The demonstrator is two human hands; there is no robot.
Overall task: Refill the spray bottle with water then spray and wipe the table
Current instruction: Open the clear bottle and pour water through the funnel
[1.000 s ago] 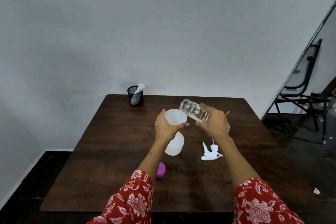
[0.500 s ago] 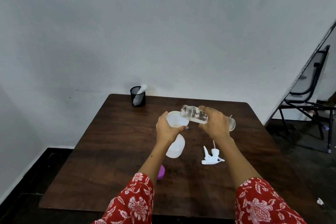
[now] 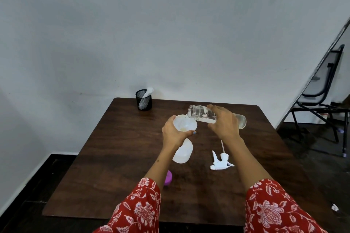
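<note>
My left hand (image 3: 174, 134) grips the funnel (image 3: 185, 123) on the spray bottle (image 3: 182, 152); my right hand (image 3: 223, 123) grips the tilted water bottle (image 3: 202, 114). Risk: over-tilting floods the funnel, spilling onto the table (image 3: 117, 157).

Soft, even indoor light under a wide-angle head camera.

Diffuse light falls from above and in front; the pale wall (image 3: 170, 34) grades from brighter at centre to dimmer grey in the left and lower corners, a vignette-like falloff. Shadows are faint and soft-edged: a weak one lies beneath the left hand (image 3: 175, 132) and spray bottle (image 3: 182, 152) on the dark wooden table (image 3: 113, 166). A dull sheen, not hard glare, marks the tabletop; small highlights glint on the clear water bottle (image 3: 203, 116). Focus is fair at centre, softer on the patterned sleeves (image 3: 140, 212) at the lower edge. Lens distortion tilts the chair (image 3: 322, 96) and the wall corner at right.
</note>
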